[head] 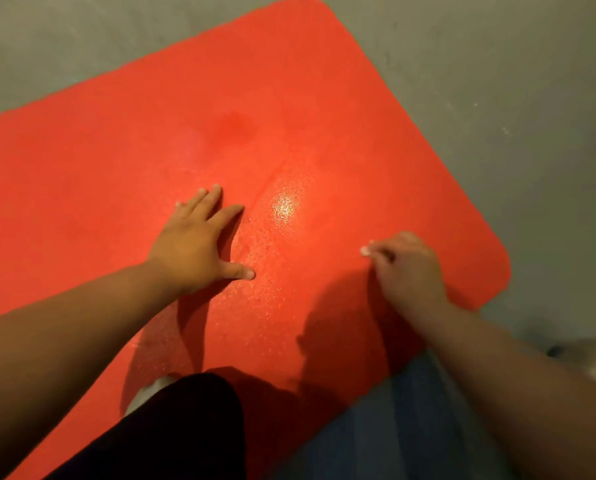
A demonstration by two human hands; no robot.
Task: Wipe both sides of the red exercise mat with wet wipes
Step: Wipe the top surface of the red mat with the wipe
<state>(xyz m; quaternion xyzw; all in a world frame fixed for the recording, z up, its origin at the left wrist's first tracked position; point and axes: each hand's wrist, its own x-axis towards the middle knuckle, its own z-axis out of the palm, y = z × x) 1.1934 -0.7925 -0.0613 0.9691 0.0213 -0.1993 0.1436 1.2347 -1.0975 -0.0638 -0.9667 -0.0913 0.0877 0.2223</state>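
A: One red exercise mat (pixel 289 98) lies flat on the grey floor (pixel 532 98). Its long axis runs from 8 to 2 o'clock, and the short end is at 2.

B: And the hands?

A: Both are on it. The left hand (pixel 199 244) presses flat with fingers spread. The right hand (pixel 407 268) is curled and nearer the 3 o'clock corner. I can't tell whether it pinches a wipe.

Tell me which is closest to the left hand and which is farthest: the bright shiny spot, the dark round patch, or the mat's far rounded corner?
1. The bright shiny spot on the red exercise mat, just right of the left hand.
2. The dark round patch, ahead of the hand, farther up the mat.
3. The far rounded corner, at the top of the head view.
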